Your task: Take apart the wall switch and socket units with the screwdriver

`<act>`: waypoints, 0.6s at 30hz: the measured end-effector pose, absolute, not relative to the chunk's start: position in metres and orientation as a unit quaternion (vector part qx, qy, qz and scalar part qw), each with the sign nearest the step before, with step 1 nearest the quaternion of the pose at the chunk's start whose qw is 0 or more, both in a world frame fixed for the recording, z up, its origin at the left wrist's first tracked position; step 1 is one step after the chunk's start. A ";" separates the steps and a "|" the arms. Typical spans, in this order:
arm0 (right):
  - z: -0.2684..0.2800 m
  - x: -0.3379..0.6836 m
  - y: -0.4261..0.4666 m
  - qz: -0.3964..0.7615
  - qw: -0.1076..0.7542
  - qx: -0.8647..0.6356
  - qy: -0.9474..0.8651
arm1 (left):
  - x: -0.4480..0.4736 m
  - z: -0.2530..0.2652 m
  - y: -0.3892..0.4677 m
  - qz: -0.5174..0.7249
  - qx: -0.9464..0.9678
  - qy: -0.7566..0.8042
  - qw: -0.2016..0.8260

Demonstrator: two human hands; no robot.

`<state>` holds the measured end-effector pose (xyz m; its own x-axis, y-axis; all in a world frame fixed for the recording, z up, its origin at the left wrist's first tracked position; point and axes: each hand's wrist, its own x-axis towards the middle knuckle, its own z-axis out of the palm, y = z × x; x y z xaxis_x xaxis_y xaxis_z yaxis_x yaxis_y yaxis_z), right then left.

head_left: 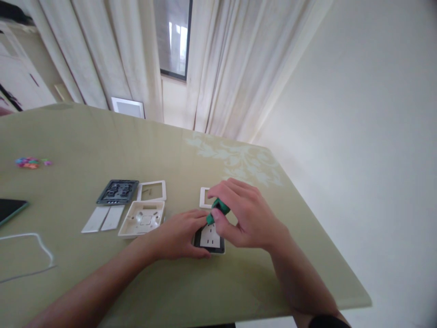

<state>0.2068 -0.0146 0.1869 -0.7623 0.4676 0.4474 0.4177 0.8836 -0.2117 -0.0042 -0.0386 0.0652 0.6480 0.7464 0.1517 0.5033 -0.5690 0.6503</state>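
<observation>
Socket module pinned flat on table by left hand.
Right hand closed around green-handled tool over it; back box nearby, nothing loose seen inside.

A pale green table with a faint leaf pattern carries a white socket, two white frames, a back box, a grey switch module, two white covers, coloured bits, a white cable and a dark tablet.

Two hands, two frames, one socket.
</observation>
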 end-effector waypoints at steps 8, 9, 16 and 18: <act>0.185 0.205 -0.013 0.081 0.245 -0.197 -0.946 | -0.005 0.059 -0.037 0.226 0.858 0.355 0.296; 0.186 0.205 -0.013 0.070 0.246 -0.216 -0.942 | -0.005 0.059 -0.037 0.225 0.858 0.356 0.295; 0.186 0.207 -0.014 0.029 0.251 -0.211 -0.944 | -0.004 0.062 -0.037 0.213 0.861 0.362 0.286; 0.186 0.205 -0.015 0.054 0.243 -0.179 -0.952 | -0.004 0.063 -0.038 0.208 0.861 0.365 0.287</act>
<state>0.2052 -0.0152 0.1863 -0.8179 0.3670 0.4431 0.3145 0.9301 -0.1899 -0.0045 -0.0375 0.0630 0.6477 0.7474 0.1478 0.5091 -0.5689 0.6459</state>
